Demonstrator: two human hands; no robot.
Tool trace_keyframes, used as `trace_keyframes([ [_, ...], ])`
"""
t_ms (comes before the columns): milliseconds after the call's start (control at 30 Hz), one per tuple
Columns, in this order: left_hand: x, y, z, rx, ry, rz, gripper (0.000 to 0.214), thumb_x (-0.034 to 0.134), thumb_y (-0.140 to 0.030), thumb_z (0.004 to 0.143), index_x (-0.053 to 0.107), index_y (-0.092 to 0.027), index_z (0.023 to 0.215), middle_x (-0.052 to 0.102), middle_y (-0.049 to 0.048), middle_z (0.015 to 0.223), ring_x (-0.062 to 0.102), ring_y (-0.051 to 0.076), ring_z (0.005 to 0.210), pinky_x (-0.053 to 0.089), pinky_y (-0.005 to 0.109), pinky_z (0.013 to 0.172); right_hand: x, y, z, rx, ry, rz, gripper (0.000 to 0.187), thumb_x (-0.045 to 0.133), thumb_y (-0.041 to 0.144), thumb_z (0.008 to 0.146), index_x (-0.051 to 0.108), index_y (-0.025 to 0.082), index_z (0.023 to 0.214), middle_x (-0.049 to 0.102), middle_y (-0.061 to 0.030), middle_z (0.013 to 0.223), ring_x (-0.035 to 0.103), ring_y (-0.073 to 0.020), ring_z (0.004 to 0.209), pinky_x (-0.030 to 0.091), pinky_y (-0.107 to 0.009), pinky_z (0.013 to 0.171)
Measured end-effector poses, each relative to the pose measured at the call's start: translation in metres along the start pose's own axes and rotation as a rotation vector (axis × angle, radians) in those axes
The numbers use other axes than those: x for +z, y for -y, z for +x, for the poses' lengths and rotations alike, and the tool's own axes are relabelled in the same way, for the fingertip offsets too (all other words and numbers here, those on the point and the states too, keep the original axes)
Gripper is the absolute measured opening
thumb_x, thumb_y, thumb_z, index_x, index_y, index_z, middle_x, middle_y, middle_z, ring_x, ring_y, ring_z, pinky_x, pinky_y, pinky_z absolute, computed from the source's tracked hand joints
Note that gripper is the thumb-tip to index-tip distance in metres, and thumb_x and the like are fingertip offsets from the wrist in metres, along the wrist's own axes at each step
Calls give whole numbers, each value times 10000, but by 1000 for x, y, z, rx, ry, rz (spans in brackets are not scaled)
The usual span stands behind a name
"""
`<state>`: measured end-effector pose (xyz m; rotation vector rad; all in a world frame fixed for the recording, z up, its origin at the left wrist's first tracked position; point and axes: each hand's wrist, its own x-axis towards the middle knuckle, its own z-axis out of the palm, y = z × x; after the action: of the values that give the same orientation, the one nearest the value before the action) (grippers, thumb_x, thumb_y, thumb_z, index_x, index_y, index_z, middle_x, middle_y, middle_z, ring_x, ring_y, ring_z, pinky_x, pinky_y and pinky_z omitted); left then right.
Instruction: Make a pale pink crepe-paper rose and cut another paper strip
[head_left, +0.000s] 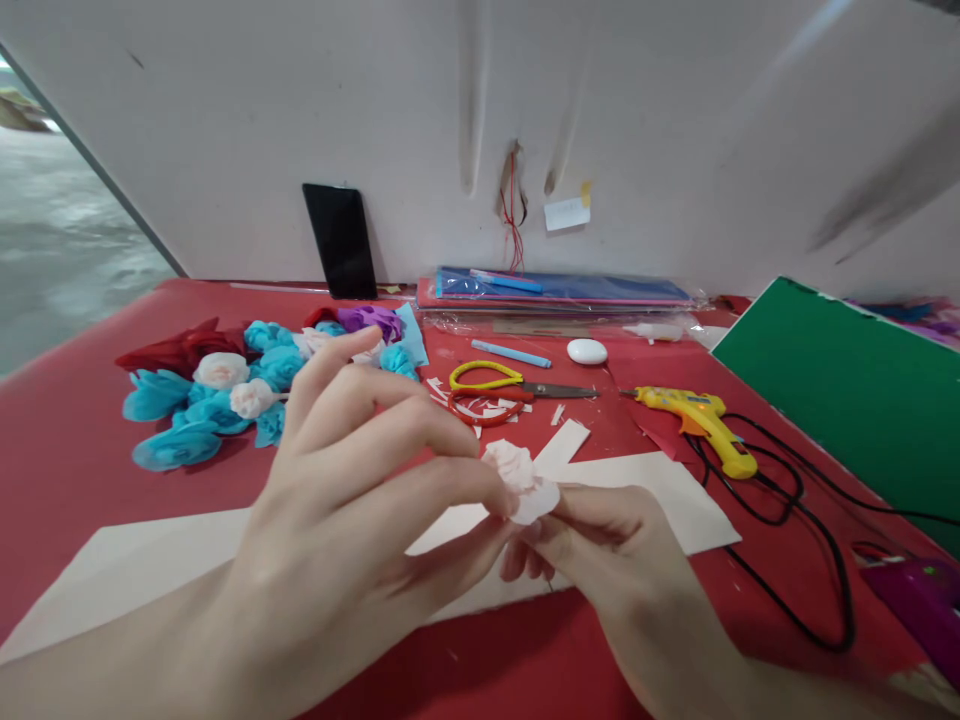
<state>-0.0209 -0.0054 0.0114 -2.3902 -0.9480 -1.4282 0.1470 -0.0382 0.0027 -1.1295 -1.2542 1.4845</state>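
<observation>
A pale pink paper flower (516, 478) is held between my two hands above a strip of cream paper (660, 490). My left hand (360, 490) pinches its left side with thumb and index finger, the other fingers raised and bent. From the right, my right hand (615, 560) grips the flower's lower edge between thumb and fingers. A thin stem end shows below the right fingers. Beyond the hands lie scissors (517, 390) with yellow and red handles, among small paper scraps.
Blue, white, red and purple paper flowers (217, 400) lie at the left. A yellow glue gun (697, 420) with a black cord rests at the right, near a green board (840, 400). A blue pen (511, 353), a white oval object (586, 351) and a black phone (341, 240) are farther back.
</observation>
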Motion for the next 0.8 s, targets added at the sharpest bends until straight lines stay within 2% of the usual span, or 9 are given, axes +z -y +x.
trace_keyframes([
  [167,-1,-1,-1,-13,15,17,245,519,-400,909,579,-312,688,580,-60,604,525,183,694,353,467,1028,1,-11,2,76,58,260,208,670,344,810,724,204,666,646,6,626,488,-92,611,382,-222,589],
  [267,-3,-3,0,-44,60,37,226,514,-372,915,575,-315,705,598,-61,635,533,181,724,353,480,1040,3,-12,6,112,70,403,193,681,331,810,717,203,670,652,9,652,481,-82,617,378,-215,604],
  [400,-4,-2,-1,-41,48,62,203,533,-338,906,570,-315,707,605,-63,638,545,184,725,363,490,1038,4,-12,9,196,70,506,211,701,353,793,700,180,672,630,11,655,486,-71,614,374,-208,609],
  [500,-4,0,-3,22,68,60,180,535,-326,904,596,-316,735,618,-60,653,548,192,725,359,511,1042,5,-12,9,215,95,526,226,716,373,775,696,170,676,613,10,636,472,-72,596,370,-209,594],
  [600,-4,2,-3,17,86,69,165,539,-282,899,608,-318,754,631,-60,694,543,192,754,344,517,1064,4,-13,8,218,109,495,239,729,386,756,692,173,654,599,11,609,457,-78,579,355,-216,572],
  [733,-6,1,-1,54,52,82,188,508,-282,915,616,-308,763,620,-50,678,522,189,734,349,511,1063,4,-15,7,170,124,426,201,714,369,774,713,189,682,594,15,608,453,-85,596,353,-228,595],
  [800,-7,0,0,56,75,92,174,511,-292,917,623,-307,786,621,-47,680,521,190,739,351,505,1066,3,-17,7,151,120,396,185,703,361,786,722,198,701,599,17,612,452,-87,604,356,-233,608],
])
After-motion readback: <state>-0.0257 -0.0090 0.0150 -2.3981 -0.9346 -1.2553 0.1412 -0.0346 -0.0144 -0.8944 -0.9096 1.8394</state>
